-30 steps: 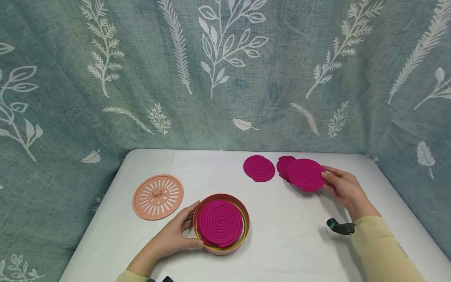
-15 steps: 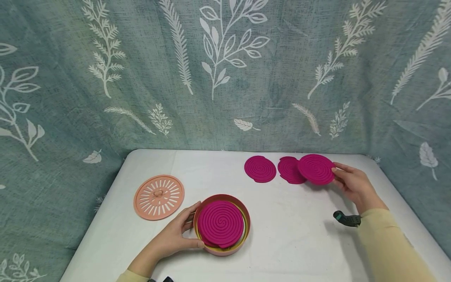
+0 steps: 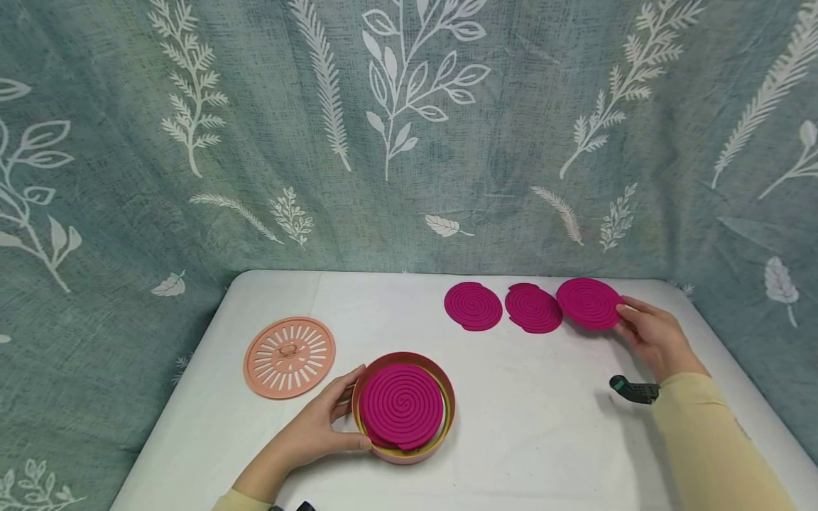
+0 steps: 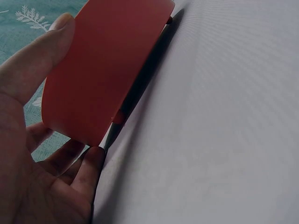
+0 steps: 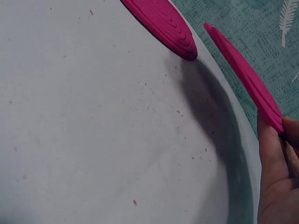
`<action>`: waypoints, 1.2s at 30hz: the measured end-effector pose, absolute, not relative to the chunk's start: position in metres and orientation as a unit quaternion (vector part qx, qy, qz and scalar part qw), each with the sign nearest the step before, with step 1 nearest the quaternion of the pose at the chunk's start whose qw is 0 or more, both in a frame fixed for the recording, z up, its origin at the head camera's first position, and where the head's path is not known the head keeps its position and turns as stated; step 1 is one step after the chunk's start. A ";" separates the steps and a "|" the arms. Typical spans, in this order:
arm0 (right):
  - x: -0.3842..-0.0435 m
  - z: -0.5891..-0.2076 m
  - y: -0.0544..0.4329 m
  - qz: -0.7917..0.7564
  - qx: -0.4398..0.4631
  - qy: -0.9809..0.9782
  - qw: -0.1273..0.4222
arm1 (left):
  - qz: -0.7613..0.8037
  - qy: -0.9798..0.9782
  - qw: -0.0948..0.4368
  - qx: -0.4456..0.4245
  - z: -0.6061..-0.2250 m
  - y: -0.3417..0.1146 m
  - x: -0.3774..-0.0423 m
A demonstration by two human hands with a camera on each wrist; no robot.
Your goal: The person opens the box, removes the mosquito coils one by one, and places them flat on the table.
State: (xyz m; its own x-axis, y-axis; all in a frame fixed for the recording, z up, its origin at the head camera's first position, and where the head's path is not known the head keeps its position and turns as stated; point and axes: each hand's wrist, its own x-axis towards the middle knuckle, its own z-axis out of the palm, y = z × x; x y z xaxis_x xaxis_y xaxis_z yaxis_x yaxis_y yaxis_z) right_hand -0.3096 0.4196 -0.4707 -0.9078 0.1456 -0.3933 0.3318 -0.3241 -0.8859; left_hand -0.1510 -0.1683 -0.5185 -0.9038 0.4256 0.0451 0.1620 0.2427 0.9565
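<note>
My left hand (image 3: 322, 422) grips the left side of a round pink coil holder (image 3: 409, 459), thumb at the near side and fingers farther back. In the left wrist view, the holder's reddish wall (image 4: 105, 60) lies between thumb and fingers. Inside the holder sits a magenta spiral mosquito coil (image 3: 401, 404). At the back right, my right hand (image 3: 655, 337) pinches another mosquito coil (image 3: 589, 303) by its right edge. The right wrist view shows this coil (image 5: 247, 77) tilted above the table, a shadow below it. Beside it a mosquito coil (image 3: 533, 309) lies flat.
One more mosquito coil (image 3: 473, 306) lies near the table's back edge, left of the others. An orange slotted lid (image 3: 289, 357) with a small ring lies left of the holder. A leaf-patterned curtain (image 3: 409, 206) stands behind the white table (image 3: 524, 426).
My right hand has moved right and slightly back with its mosquito coil, uncovering the coil that it overlapped before. The left hand and the holder have stayed in place.
</note>
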 end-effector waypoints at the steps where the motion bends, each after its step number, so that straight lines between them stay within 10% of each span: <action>1: -0.310 -0.472 0.420 -0.786 0.214 0.577 0.057 | 0.586 0.780 0.112 0.188 -0.518 -0.168 -0.151; 36: -0.319 -0.490 0.429 -0.751 0.291 0.590 0.057 | 0.586 0.781 0.116 0.179 -0.520 -0.169 -0.152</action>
State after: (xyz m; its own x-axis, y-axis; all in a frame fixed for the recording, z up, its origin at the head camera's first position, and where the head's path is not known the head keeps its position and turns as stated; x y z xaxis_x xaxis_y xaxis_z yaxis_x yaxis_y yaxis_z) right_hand -0.3188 0.4286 -0.4901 -0.8242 0.2582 -0.5040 0.4289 -0.2966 -0.8533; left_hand -0.1519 -0.1688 -0.5198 -0.9090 0.4159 0.0290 0.1441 0.2480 0.9580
